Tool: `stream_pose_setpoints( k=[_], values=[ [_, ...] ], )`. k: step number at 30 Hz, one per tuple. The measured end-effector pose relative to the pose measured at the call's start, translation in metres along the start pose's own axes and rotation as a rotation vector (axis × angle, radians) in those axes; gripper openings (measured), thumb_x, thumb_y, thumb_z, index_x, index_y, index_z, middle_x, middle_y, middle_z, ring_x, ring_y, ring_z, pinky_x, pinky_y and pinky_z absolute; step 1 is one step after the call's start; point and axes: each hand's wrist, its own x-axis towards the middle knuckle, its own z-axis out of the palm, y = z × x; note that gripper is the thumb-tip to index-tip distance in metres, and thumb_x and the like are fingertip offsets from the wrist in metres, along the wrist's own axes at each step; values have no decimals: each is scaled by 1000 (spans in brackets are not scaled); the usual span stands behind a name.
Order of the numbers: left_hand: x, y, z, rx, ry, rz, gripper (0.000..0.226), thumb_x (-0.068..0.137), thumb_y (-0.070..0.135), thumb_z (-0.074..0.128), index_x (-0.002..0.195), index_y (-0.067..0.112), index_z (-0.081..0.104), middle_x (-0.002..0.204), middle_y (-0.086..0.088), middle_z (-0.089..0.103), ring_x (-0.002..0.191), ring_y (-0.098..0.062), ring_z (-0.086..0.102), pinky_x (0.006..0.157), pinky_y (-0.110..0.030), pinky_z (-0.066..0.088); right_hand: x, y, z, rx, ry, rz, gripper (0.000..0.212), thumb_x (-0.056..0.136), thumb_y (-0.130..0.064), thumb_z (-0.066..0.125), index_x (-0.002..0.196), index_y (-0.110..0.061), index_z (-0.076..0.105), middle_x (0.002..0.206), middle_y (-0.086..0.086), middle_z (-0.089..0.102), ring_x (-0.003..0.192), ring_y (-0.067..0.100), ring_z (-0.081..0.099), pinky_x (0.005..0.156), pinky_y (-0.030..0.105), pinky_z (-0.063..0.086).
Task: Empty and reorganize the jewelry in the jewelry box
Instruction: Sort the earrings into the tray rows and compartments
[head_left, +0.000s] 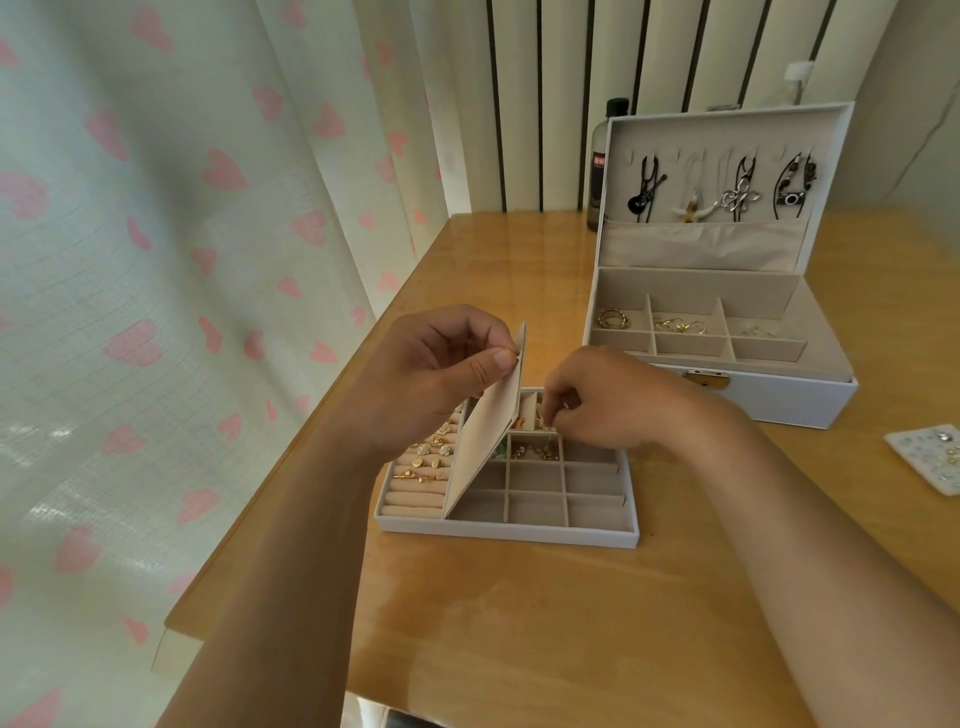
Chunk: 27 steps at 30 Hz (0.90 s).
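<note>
Bare table (519, 623) lies open at 6 o'clock, in front of the white tray (509, 535). The tray's front rim sits well back from the near edge. The left hand (441, 374) pinches the top edge of the tray's beige flap (488, 431) between thumb and forefinger, holding it tilted up. At 3 o'clock of the flap, the right hand (613, 400) bunches its fingertips narrowly over the tray's far end; I cannot tell whether they hold a piece. The jewelry box (779, 400) stands open at 1 o'clock, apart from the tray. The table's left edge runs beside the curtain (156, 260).
</note>
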Motion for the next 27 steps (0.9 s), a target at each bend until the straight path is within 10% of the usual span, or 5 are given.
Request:
stream_pose_setpoints(
  k=[4, 8, 27],
  values=[
    [2, -1, 7, 26, -38, -25, 3, 92, 1, 66, 90, 2, 69, 77, -3, 65, 70, -20, 55, 61, -40, 45, -7, -4, -11, 43, 75, -1, 12, 86, -18, 64, 86, -22, 75, 70, -11, 57, 66, 6, 55, 57, 23, 40],
    [12, 4, 24, 206, -127, -31, 13, 92, -1, 66, 85, 9, 71, 73, 13, 66, 67, 0, 57, 63, -14, 43, -13, -3, -17, 42, 70, 18, 11, 86, -18, 64, 80, -24, 71, 75, -7, 61, 70, 9, 58, 57, 25, 41],
    [22, -12, 92, 658, -391, -168, 8, 91, 14, 66, 89, 19, 71, 92, 2, 66, 83, -12, 59, 74, -21, 47, -78, 58, 19, 333, 392, 148, 14, 91, -22, 59, 85, -27, 71, 72, -12, 61, 67, 4, 58, 60, 22, 48]
  ],
)
